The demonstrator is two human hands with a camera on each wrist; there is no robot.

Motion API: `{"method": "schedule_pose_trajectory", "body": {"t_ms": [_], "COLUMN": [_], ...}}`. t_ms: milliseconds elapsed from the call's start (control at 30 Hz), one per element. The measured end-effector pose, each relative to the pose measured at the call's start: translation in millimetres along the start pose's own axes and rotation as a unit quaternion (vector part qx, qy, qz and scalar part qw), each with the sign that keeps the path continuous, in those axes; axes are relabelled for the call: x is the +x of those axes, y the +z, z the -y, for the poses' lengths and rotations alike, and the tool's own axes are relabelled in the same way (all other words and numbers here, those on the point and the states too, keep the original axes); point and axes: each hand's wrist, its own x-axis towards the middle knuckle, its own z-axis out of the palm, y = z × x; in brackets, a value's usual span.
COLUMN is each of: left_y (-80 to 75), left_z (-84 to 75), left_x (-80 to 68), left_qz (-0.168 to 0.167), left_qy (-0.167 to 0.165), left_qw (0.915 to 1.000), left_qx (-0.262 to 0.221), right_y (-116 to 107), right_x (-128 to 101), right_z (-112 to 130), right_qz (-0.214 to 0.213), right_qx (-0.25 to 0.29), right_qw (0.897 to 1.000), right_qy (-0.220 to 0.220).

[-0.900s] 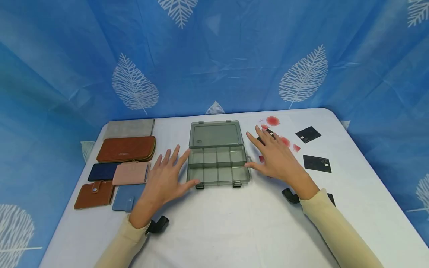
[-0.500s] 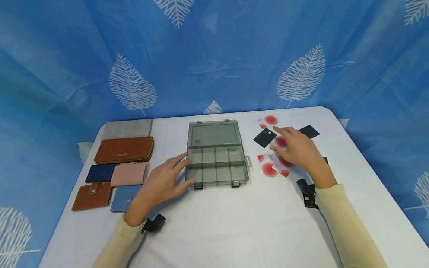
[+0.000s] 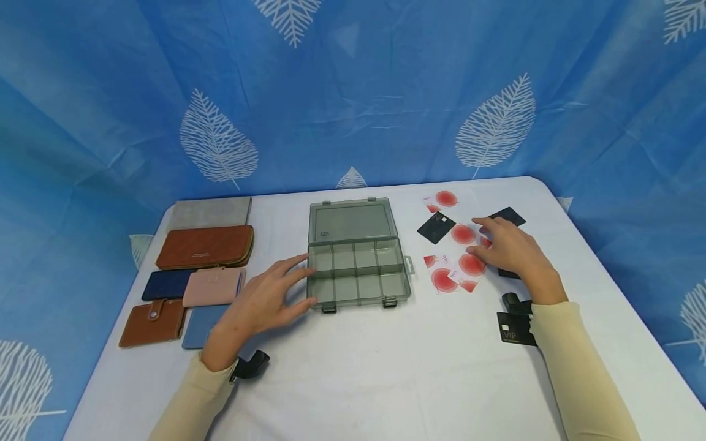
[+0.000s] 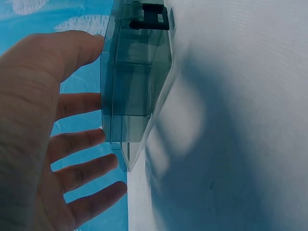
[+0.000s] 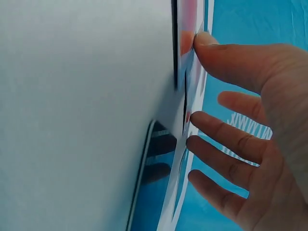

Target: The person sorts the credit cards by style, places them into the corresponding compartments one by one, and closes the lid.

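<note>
Head view: both hands open, left hand point(image 3: 259, 304) steadying the grey clear-plastic compartment box point(image 3: 357, 269); right hand point(image 3: 513, 254) fingertips could scatter the red-dotted white cards point(image 3: 455, 272) beneath.

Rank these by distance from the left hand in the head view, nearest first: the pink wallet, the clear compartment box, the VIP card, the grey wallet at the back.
From the left hand:
1. Clear compartment box, touching its fingertips, to its right.
2. Pink wallet, just to its left.
3. Grey wallet, back-left corner of the table.
4. VIP card, far right, by the right wrist.
</note>
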Motion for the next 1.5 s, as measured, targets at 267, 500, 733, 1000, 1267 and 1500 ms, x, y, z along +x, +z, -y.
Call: {"method": "schedule_pose_trajectory", "body": {"t_ms": [267, 500, 733, 1000, 1267, 1500], "left_y": [-1.2, -1.5, 0.2, -1.3, -1.3, -1.5], "left_z": [-0.1, 5.0, 4.7, 7.2, 8.5, 7.1], "left_x": [-0.3, -1.4, 0.5, -2.2, -4.9, -1.9], "left_qz": [0.026, 0.038, 0.039, 0.047, 0.048, 0.051], "left_qy": [-0.012, -0.013, -0.016, -0.018, -0.015, -0.014], "left_qw": [0.9995, 0.9984, 0.9983, 0.9975, 0.9978, 0.997], "left_qx": [-0.012, -0.039, -0.041, -0.05, -0.044, -0.056], "right_y": [-3, -2, -4, -14, -25, -34], "right_x": [-1, 1, 1, -7, -14, -16], "right_z": [-5, -12, -17, -16, -1, 29], "right_qz": [0.014, 0.03, 0.02, 0.035, -0.047, -0.127], "right_qx": [0.021, 0.046, 0.051, 0.058, 0.068, 0.089], "right_qw": [0.999, 0.998, 0.998, 0.997, 0.997, 0.987], "right_qy": [0.024, 0.026, 0.018, 0.031, -0.001, -0.044]}}
